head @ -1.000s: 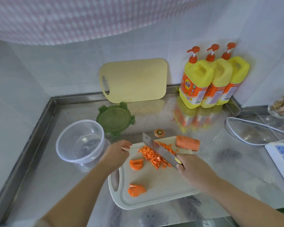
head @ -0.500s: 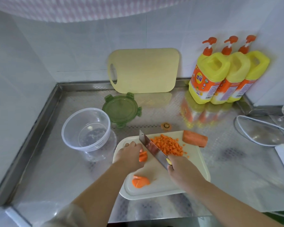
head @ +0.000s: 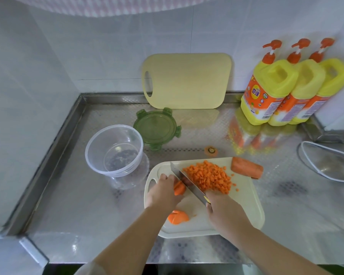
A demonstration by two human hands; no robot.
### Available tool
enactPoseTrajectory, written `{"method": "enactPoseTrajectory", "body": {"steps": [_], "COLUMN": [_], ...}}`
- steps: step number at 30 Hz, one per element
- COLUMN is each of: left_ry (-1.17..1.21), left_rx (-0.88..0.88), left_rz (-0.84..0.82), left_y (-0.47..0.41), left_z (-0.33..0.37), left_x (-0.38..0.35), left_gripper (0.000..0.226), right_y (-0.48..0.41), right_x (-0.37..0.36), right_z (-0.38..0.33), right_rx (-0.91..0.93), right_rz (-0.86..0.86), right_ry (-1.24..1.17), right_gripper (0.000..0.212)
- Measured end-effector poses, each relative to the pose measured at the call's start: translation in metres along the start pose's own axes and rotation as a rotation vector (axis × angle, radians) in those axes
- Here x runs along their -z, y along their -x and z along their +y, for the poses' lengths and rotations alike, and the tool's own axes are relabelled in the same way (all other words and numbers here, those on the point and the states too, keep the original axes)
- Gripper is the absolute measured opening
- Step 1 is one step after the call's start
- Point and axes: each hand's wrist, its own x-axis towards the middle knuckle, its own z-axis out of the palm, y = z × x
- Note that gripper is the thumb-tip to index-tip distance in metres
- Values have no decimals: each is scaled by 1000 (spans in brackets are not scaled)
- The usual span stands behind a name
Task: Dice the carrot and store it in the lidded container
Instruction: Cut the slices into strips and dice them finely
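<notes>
A pile of diced carrot [head: 209, 176] lies on the white cutting board [head: 244, 211]. My right hand [head: 222, 210] grips the handle of a knife [head: 187, 184], whose blade runs between the pile and a stack of carrot slices [head: 179, 188]. My left hand [head: 163, 192] holds that stack with curled fingers. A second stack of slices [head: 177, 217] sits at the board's near left. An uncut carrot chunk [head: 246, 167] rests on the board's far right corner. The clear round container [head: 114, 150] stands to the left, its green lid [head: 157, 128] behind it.
A carrot end [head: 211, 150] lies on the steel counter behind the board. A yellow cutting board [head: 187, 80] leans on the tiled wall. Three yellow pump bottles [head: 286, 90] stand at the back right. A white cable [head: 326, 163] loops at the right edge.
My left hand moved onto the carrot slices and holds them against the blade. The knife pushed the diced pile to the right, and the view shifted closer.
</notes>
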Motion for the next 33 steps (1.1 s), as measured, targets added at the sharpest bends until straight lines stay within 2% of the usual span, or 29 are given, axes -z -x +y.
{"method": "enactPoseTrajectory", "body": {"steps": [8, 14, 20, 23, 28, 33], "left_ry": [49, 100, 208, 268, 246, 100], "left_rx": [9, 15, -13, -13, -8, 21], "left_rz": [34, 42, 78, 96, 87, 54], "left_y": [-3, -3, -3, -3, -2, 0], "left_z": [9, 8, 3, 3, 5, 7], "left_x": [0, -1, 0, 1, 3, 0], "left_gripper": [42, 38, 21, 21, 26, 23], "right_y": [5, 6, 7, 6, 6, 6], "right_x": [0, -2, -4, -5, -3, 0], "right_z": [7, 9, 8, 8, 8, 9], "right_rx": [-12, -23, 2, 7, 2, -6], "right_rz": [20, 36, 42, 50, 62, 58], "right_ry": [-8, -23, -25, -21, -29, -36], "right_gripper": [17, 24, 25, 23, 21, 21]}}
